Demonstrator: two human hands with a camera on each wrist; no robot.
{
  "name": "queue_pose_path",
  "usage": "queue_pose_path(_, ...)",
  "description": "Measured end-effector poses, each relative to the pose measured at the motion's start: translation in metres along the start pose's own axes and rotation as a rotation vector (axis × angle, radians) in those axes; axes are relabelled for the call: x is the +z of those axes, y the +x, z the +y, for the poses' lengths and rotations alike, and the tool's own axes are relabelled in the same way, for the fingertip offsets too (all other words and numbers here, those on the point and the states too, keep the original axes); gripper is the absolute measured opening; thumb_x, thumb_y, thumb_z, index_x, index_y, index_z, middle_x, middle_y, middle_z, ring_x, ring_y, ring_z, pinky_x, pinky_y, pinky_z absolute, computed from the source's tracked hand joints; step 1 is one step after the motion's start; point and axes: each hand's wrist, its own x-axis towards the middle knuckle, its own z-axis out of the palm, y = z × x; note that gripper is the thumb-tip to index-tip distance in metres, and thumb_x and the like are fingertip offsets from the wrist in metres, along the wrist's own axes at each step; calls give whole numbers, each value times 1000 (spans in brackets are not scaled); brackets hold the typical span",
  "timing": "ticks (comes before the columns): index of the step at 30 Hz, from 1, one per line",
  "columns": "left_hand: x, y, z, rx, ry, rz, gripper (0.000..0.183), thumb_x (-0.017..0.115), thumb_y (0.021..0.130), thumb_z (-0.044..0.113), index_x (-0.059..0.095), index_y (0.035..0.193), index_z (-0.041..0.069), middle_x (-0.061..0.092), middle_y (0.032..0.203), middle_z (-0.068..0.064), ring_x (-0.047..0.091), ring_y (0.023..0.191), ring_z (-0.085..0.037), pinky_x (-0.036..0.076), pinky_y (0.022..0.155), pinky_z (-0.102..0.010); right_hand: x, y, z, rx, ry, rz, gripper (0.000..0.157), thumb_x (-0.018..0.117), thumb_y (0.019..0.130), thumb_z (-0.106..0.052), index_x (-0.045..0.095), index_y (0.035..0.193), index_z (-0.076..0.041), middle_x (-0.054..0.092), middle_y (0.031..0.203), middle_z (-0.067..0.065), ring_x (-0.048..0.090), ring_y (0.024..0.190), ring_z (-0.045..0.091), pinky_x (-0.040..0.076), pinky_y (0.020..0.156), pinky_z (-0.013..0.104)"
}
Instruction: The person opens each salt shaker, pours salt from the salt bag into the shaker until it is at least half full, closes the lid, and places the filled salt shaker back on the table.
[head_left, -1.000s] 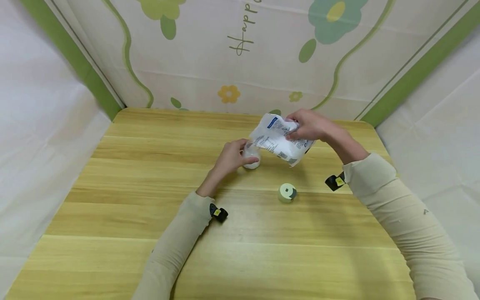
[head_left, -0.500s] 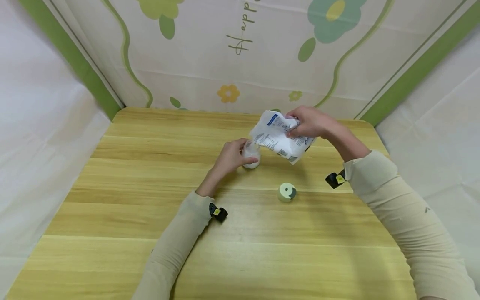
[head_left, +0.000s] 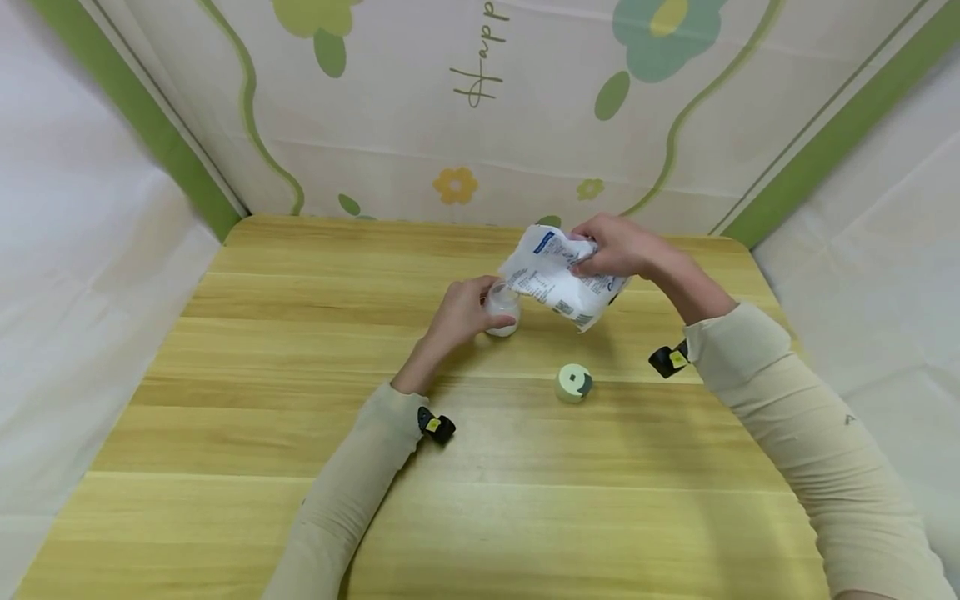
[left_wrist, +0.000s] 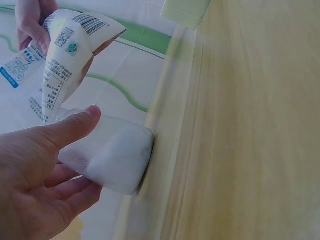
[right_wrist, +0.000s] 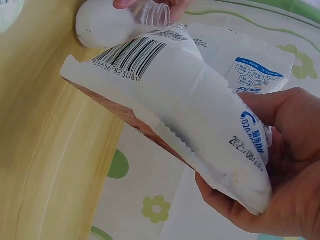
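Note:
My left hand (head_left: 457, 318) grips a small clear jar (head_left: 504, 310) around its side, thumb on one side and fingers on the other. The jar stands on the table, and white powder fills much of its lower part in the left wrist view. In my right hand (head_left: 617, 248) is a white printed bag (head_left: 558, 279), held tilted with its narrow torn corner at the jar's mouth. The right wrist view shows the barcode side of the bag (right_wrist: 150, 75) and the jar's threaded neck (right_wrist: 156, 14). Whether powder is flowing cannot be made out.
A pale green round cap (head_left: 573, 383) with a grey patch sits on the wooden table (head_left: 480, 500), nearer than the jar and to its right. Behind the table's far edge hangs a flower-patterned curtain (head_left: 390, 150). White cloth walls stand on both sides.
The bag and right hand rise slightly, then lower a little. My left hand keeps the jar in place, and the head view shifts slightly.

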Motion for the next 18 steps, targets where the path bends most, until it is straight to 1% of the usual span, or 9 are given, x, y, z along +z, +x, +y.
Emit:
queue_pose_path(10,-2,0,1,9,52,13,66,83,68,33,59,122,6,66,106,-8,60,86,-16,51,73,-29,-4,0,-3,4,5,-1,35,66,82,-5,58,117,1,64,101,18,66,74,23,55,64,34)
queue_pose_path(15,-3,-3,2,20,90,24,66,83,67,35,60,121,6,67,106,-8,61,86,-17,50,73,-29,-2,-1,-3,-3,6,2,30,66,81,-4,61,111,0,65,100,17,66,74,23,55,64,34)
queue_pose_path(18,-4,-4,2,19,100,37,66,83,67,36,60,121,6,67,106,-8,60,85,-17,50,72,-29,-1,0,-2,-6,12,1,29,66,81,-4,61,110,0,65,100,17,66,74,23,55,64,34)
